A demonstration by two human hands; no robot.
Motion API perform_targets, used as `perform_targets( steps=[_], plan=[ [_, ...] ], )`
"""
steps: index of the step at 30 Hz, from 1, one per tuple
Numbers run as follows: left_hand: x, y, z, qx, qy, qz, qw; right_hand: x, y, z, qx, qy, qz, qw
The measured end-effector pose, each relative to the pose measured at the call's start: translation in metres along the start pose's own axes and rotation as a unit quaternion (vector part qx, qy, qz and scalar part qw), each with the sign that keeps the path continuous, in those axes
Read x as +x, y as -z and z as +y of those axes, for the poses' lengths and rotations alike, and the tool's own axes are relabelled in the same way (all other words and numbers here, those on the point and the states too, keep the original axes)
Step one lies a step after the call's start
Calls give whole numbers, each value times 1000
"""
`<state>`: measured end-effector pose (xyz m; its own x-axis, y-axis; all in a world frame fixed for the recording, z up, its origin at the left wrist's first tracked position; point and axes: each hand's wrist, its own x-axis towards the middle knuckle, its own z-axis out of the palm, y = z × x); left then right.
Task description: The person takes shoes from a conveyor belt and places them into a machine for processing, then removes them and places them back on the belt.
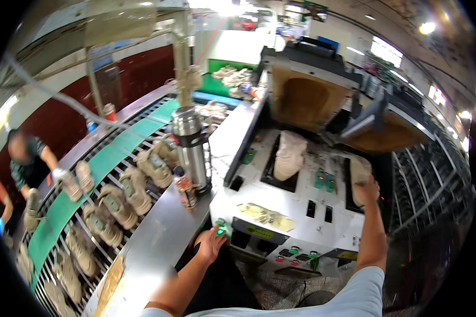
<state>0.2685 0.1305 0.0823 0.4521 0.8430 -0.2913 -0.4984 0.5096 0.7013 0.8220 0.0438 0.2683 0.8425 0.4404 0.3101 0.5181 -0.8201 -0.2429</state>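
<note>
The hands are well apart. The right hand (369, 191) touches the near right side of a beige shoe (358, 170) in the machine's right bay; I cannot tell whether its fingers grip. The left hand (210, 246), empty and loosely spread, is at a lit green button (220, 232) on the machine (248, 191). Another shoe (290, 156) fills the left bay beneath a raised lid (309, 98). Left stand a bottle (185, 189) and a steel flask (192, 158); farther left, shoes (117, 206) line a roller conveyor.
</note>
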Motion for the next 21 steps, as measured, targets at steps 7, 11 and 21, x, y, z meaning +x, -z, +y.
perform_targets(
  steps=[7,11,21],
  plan=[
    [-113,106,18,111,-15,141,984,18,3,-4,-19,-89,-111,990],
    [-184,163,18,66,-85,273,956,3,-4,-9,-15,-125,-63,990],
    [-210,179,7,146,-116,272,944,-55,-108,125,76,24,315,946]
  ],
)
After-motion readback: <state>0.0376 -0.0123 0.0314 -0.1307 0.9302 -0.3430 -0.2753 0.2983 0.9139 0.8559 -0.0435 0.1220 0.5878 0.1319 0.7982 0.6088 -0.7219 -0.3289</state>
